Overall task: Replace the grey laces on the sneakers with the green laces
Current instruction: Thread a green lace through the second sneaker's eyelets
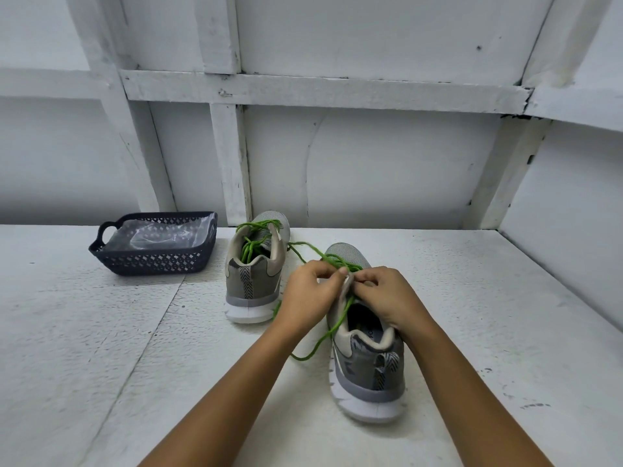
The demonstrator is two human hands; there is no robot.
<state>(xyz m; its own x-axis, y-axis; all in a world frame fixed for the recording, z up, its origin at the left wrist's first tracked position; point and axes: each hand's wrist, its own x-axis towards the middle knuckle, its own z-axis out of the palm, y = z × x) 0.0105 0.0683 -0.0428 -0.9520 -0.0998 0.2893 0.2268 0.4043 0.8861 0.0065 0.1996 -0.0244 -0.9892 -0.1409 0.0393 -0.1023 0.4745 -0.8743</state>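
Sneakers (253,284) stood on the white table (101,332), the nearer sneaker (369,372) under both hands; the dark basket (151,262) at left held a clear plastic bag (161,234), contents indistinct; left hand (307,294) and right hand (392,298) pinched the green lace (325,337) at its tongue.

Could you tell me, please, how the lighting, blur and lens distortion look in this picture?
Head view: soft, even light, with only faint shadows under the basket and the far sneaker; the wall beams bow toward the edges from the wide lens; the green lace beyond the left hand is motion-smeared; the clear plastic in the basket shows mild glare.
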